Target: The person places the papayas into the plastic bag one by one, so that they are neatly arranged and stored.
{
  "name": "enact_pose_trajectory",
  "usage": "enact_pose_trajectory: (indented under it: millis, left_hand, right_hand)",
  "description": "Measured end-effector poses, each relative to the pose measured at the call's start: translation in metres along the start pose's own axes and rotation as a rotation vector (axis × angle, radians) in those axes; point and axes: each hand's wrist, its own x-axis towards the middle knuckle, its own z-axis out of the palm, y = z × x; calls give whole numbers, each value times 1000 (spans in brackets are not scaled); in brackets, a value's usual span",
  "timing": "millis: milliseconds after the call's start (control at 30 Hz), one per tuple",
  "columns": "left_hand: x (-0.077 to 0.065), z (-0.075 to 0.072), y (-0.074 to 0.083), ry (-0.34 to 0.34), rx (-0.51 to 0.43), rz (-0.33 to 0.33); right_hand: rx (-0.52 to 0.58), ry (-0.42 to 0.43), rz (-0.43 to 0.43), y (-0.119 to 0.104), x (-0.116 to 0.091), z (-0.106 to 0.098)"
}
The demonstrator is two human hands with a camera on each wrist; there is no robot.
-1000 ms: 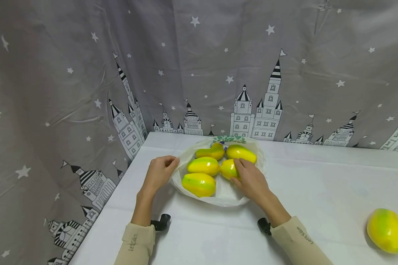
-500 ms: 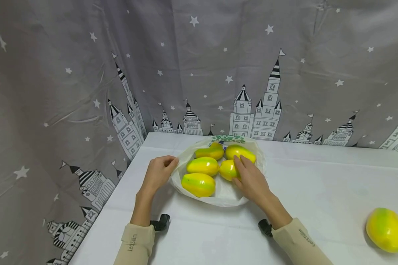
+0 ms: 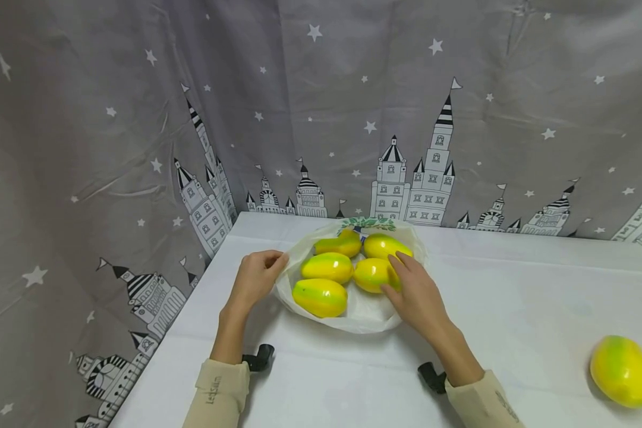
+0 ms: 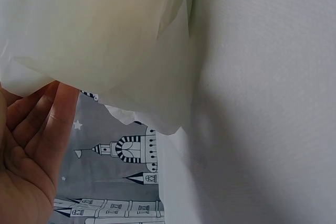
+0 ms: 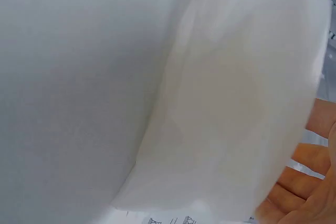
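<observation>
A white plastic bag (image 3: 371,318) with a green leaf print lies on the table, its mouth spread wide. Inside rest several glossy yellow-green fruits, mango-like in shape. My left hand (image 3: 254,278) pinches the bag's left rim between thumb and fingers; in the left wrist view the bag's wall (image 4: 100,35) hides the fingertips. Over the right side of the bag, my right hand (image 3: 418,295) reaches in with loosely bent fingers around the right end of the nearest mango-like fruit (image 3: 371,275). Whether the fingertips touch it, I cannot tell.
Another yellow-green fruit (image 3: 624,371) lies alone at the table's right front. A white cloth covers the table (image 3: 513,309). Behind it and on the left hangs a grey curtain (image 3: 321,107) printed with castles and stars.
My right hand has drawn back to the right, showing more of the fruit it was on, which now stays in the bag. The left hand keeps its place on the rim.
</observation>
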Motion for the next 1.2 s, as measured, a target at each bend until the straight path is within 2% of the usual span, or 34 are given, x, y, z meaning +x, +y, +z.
enact_pose_trajectory:
  millis: [433, 933, 1200]
  left_hand:
    - [1, 1, -1, 0, 2, 13]
    - [0, -1, 1, -9, 5, -15]
    - [0, -3, 1, -12, 10, -20]
  right_hand:
    - [71, 52, 6, 0, -13, -18]
    - [61, 56, 33, 9, -22, -31]
    - [58, 43, 110, 24, -26, -49]
